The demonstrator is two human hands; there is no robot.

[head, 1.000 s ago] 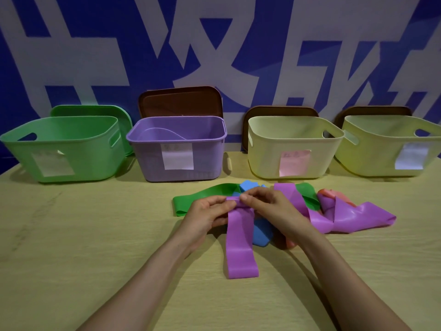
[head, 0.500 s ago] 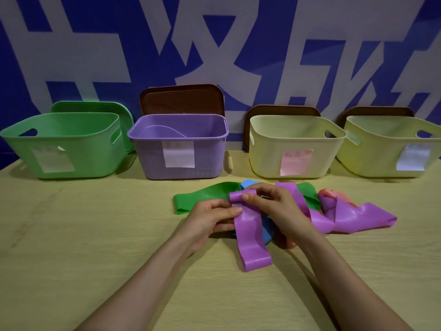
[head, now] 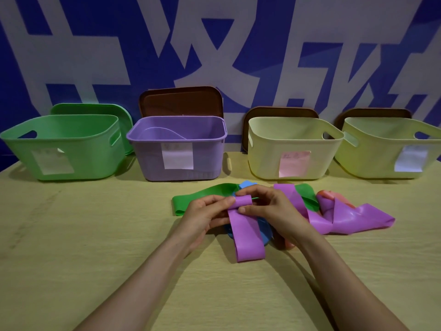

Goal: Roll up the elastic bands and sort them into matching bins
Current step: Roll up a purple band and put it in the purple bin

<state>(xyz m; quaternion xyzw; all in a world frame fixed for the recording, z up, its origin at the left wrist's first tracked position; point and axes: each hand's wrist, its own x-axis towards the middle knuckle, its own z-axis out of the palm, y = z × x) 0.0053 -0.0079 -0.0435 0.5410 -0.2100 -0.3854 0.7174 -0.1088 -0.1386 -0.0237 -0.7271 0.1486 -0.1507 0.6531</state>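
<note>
My left hand [head: 205,213] and right hand [head: 269,209] pinch the rolled end of the purple band [head: 248,240] between them, tail trailing toward me; I'd wind tight, edges square, for the purple bin [head: 148,158] beyond my left hand.

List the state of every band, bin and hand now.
Held purple band, partly rolled, tail loose.
Left hand, pinching the roll.
Right hand, pinching the roll.
Second purple band, unrolled, crumpled.
Green band, unrolled.
Blue band, unrolled, mostly covered.
Red band, mostly hidden.
Green bin, open.
Purple bin, open.
Pale yellow bin, open.
Yellow-green bin, open.
</note>
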